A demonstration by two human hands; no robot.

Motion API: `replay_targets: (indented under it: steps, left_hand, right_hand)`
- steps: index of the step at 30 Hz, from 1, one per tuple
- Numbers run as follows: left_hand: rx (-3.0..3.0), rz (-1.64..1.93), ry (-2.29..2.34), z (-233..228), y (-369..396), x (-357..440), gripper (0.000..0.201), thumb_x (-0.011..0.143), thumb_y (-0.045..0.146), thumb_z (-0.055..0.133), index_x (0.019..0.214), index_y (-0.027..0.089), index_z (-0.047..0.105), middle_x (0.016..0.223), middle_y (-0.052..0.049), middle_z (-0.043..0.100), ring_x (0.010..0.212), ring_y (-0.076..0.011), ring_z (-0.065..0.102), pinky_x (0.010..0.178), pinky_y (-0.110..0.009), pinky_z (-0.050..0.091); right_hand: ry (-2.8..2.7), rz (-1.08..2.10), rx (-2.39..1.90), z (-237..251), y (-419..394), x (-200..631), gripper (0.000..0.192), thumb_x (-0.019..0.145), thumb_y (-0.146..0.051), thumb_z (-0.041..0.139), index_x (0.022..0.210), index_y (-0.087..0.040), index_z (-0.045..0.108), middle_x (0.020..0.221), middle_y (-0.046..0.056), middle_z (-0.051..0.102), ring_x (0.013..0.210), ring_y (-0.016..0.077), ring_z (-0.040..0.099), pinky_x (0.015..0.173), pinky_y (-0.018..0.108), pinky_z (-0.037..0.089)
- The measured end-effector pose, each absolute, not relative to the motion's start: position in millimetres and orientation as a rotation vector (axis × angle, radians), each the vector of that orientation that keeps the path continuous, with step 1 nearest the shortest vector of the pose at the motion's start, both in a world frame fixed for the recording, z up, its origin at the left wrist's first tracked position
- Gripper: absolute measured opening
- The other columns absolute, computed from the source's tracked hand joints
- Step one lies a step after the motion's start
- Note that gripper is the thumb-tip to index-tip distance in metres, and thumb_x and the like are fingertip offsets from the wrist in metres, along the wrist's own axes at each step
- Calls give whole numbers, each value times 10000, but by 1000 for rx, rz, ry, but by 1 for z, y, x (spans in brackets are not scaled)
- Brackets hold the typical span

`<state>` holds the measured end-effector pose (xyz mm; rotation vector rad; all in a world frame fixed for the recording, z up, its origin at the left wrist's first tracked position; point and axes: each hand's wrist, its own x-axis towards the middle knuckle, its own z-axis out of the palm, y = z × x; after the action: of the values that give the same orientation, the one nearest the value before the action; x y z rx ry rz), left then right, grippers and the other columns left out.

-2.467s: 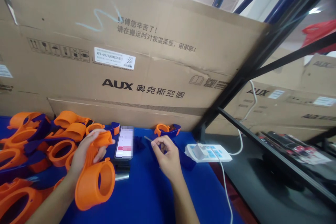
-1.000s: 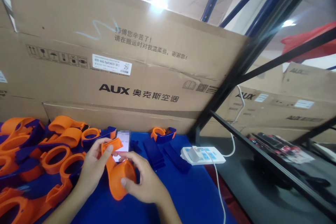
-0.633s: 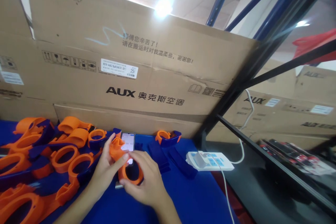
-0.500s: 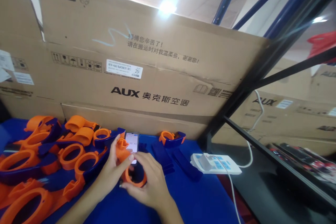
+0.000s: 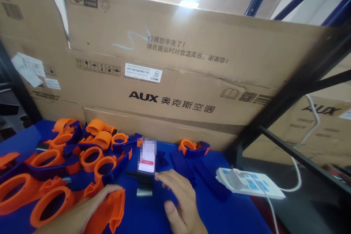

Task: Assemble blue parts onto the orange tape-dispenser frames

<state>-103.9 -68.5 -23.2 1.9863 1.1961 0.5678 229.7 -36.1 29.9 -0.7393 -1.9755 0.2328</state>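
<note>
My left hand [image 5: 94,202] is low at the left of centre, its fingers closed on an orange plastic part [image 5: 109,210] with a moulded, angular end. The hand and the frame edge hide the rest of that part. My right hand [image 5: 181,201] holds nothing; its thumb and fingers are apart, the fingertips by the lower right corner of a phone [image 5: 147,159]. The lit phone leans upright on the blue surface, a red bar on its screen. Just in front of it lies a black piece [image 5: 144,181] with a silvery strip [image 5: 144,192].
Several orange rings with blue curved handles [image 5: 91,158] crowd the left side. Flat dark blue strips [image 5: 212,181] and another orange-and-blue piece [image 5: 189,145] lie right of the phone. A white power strip [image 5: 270,188] sits at the right edge. A tall cardboard box [image 5: 175,120] stands behind.
My hands have separated; the left carries the orange part down and left, and the right has opened off it. The black piece now lies before the phone. The view has shifted left.
</note>
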Motion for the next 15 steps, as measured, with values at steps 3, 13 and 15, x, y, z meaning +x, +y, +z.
replay_targets:
  steps: [3, 13, 15]
  left_hand:
    - [2122, 364, 1278, -19, -70, -124, 978, 710, 61, 601, 1559, 490, 372, 1582, 20, 512, 1394, -355, 535, 1101, -541, 486]
    - [2706, 153, 1406, -10, -75, -121, 739, 828, 72, 580, 1438, 487, 558, 1475, -3, 610, 1288, -373, 628, 1024, -577, 544]
    - [2715, 264, 1536, -25, -81, -135, 707, 835, 86, 590, 1431, 467, 577, 1479, -18, 616, 1298, -367, 624, 1043, -566, 530]
  right_hand:
    - [-1985, 204, -710, 30, -39, 226, 387, 1013, -404, 471, 1280, -201, 665, 1090, 134, 747, 977, 297, 715, 824, 482, 567]
    - [-1891, 237, -710, 37, -35, 224, 269, 981, -233, 482, 1096, -204, 723, 919, 93, 758, 790, 243, 703, 729, 419, 554]
    - [-1884, 243, -728, 38, -35, 225, 266, 986, -222, 480, 1073, -204, 730, 902, 92, 759, 773, 241, 703, 718, 413, 552]
